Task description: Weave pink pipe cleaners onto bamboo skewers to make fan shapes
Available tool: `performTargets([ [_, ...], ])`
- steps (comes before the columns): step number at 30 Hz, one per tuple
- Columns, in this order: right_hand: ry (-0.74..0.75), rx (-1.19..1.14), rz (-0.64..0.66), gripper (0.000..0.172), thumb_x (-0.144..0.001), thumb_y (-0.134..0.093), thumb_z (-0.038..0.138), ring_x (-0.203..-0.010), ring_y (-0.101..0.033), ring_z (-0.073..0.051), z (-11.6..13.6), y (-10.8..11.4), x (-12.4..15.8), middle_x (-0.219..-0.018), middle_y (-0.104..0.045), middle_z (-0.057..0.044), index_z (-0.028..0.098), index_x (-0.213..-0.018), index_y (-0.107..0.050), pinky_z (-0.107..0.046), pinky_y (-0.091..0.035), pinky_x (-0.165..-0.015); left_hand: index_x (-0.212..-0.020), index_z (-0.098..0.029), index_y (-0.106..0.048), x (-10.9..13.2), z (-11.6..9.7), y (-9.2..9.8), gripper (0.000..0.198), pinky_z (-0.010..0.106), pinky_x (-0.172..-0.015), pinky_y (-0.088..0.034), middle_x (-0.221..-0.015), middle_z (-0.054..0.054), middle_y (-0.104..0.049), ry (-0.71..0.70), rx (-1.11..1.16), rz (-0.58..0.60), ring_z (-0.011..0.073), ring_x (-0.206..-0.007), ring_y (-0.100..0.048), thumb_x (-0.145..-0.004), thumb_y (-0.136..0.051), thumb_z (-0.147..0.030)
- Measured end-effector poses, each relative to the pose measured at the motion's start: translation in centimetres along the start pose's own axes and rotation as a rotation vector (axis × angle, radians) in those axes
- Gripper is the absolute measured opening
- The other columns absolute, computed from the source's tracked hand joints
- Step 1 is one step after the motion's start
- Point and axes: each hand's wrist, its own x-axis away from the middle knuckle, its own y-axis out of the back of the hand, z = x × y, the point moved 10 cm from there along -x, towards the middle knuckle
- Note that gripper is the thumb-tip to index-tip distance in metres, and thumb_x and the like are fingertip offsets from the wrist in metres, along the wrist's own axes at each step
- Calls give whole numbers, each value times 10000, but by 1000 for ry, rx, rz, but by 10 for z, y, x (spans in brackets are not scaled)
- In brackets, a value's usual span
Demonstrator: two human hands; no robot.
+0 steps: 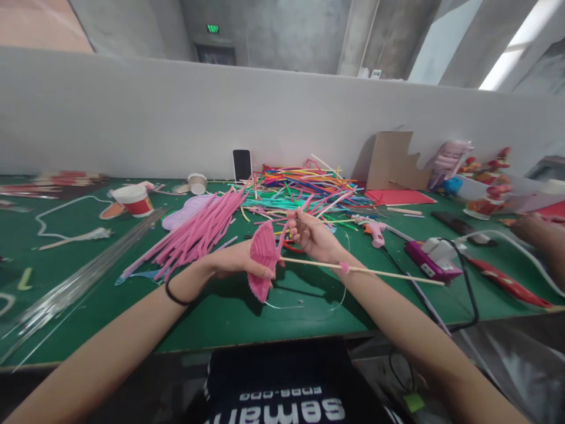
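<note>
Bundle of pink stems [198, 235] lay at ten o'clock from pleated pink piece [263, 247], which sat near middle of view. Left hand [237, 257] grasped pleated pink piece; too hard squeeze could have crushed folds. Right hand [318, 235], at two o'clock from piece, pinched pink strip [281, 240]; sharp tug could have torn strip loose or skewed pleats. Thin stick [309, 262] pointed toward three o'clock, crossing right forearm [375, 303]; bump there could have twisted whole piece.
</note>
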Motion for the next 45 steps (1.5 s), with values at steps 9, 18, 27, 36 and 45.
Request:
performTargets([
  [9, 119, 106, -267, 144, -952, -566, 323, -659, -689, -95, 21, 31, 2, -806, -723, 16, 228, -947, -675, -174, -533, -563, -877, -125, -683, -2, -6, 86, 224, 157, -603, -568, -794, 39, -714, -162, 273, -545, 87, -630, -664, -708, -831, -139],
  [18, 40, 342, -259, 115, -882, -634, 226, -608, -710, -128, -1, 36, -4, -808, -744, -21, 193, -975, -576, -195, -539, -516, -771, -158, -709, -4, -2, 103, 69, 230, -804, -582, -844, 53, -771, -200, 254, -571, 157, -841, -727, -753, -770, -183],
  [27, -114, 307, -228, 120, -893, -641, 180, -622, -701, -103, -23, 40, -13, -762, -744, -69, 123, -789, -666, -173, -566, -570, -882, -153, -738, -4, -11, 97, 210, 313, -878, -577, -968, 92, -778, -260, 109, -531, 231, -955, -728, -740, -794, -296],
  [36, -104, 293, -210, 74, -917, -622, 176, -617, -702, -100, -25, 33, -20, -751, -747, -43, 155, -883, -685, -166, -561, -562, -1143, -204, -626, -6, -9, 104, 572, 315, -831, -611, -1009, 65, -742, -232, 205, -565, 194, -846, -740, -633, -883, -164],
  [45, -110, 25, -209, 249, -1010, -476, 219, -676, -718, -76, -22, 43, -28, -780, -759, -42, 141, -883, -676, -131, -564, -618, -1144, -206, -576, -5, -20, 89, 621, 273, -773, -624, -1052, 50, -684, -253, 137, -529, 149, -792, -718, -612, -893, -160],
])
